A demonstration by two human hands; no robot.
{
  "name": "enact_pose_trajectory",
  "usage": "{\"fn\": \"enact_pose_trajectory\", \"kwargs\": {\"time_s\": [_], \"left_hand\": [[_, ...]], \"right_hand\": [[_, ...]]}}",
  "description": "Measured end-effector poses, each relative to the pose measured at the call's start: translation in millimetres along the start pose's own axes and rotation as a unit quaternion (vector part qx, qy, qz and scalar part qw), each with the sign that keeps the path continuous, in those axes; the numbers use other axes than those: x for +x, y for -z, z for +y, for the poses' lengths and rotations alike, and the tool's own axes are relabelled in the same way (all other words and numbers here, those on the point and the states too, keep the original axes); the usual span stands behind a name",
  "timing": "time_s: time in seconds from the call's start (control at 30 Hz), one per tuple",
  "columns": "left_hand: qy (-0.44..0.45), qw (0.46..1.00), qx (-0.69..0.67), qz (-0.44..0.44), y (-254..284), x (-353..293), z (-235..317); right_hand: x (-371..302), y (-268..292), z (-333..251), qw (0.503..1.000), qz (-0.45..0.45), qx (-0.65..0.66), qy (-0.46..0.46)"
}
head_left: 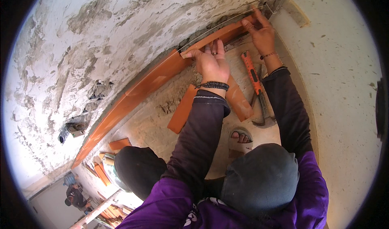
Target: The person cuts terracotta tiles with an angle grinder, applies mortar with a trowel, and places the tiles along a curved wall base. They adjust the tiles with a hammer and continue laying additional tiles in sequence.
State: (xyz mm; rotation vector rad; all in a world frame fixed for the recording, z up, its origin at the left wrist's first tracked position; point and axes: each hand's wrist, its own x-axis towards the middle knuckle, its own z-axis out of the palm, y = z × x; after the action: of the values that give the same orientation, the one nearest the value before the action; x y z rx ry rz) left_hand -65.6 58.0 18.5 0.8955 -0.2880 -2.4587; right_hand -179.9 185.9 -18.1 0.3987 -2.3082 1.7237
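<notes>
A long terracotta-coloured skirting tile (231,31) stands on edge against the foot of the rough plastered wall. My left hand (213,64) grips its left end, thumb over the top edge and fingers on the front face. At the far right end, by the corner, my right hand (260,31) pinches the same tile at its upper edge. A pale string (210,32) runs stretched along the tile's top. To the left, a row of matching tiles (150,83) lines the wall, close to the held tile's left end.
A claw hammer (255,79) with an orange and black handle lies below my right hand. Two loose tile strips (182,109) rest on the dusty floor near my left forearm. My sandalled foot (241,137) is close by. Another person (75,198) is far off at lower left.
</notes>
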Motion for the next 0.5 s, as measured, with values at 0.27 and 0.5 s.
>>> {"fn": "enact_pose_trajectory", "kwargs": {"time_s": [0.27, 0.5], "left_hand": [[0.022, 0.999, 0.001, 0.025, -4.3, 3.5, 5.8], [0.027, 0.997, -0.008, 0.076, -10.6, 6.3, 8.8]], "right_hand": [[-2.4, -3.9, -6.3, 0.998, 0.029, -0.038, 0.027], [-2.5, -7.5, -9.5, 0.998, 0.031, -0.053, -0.008]]}}
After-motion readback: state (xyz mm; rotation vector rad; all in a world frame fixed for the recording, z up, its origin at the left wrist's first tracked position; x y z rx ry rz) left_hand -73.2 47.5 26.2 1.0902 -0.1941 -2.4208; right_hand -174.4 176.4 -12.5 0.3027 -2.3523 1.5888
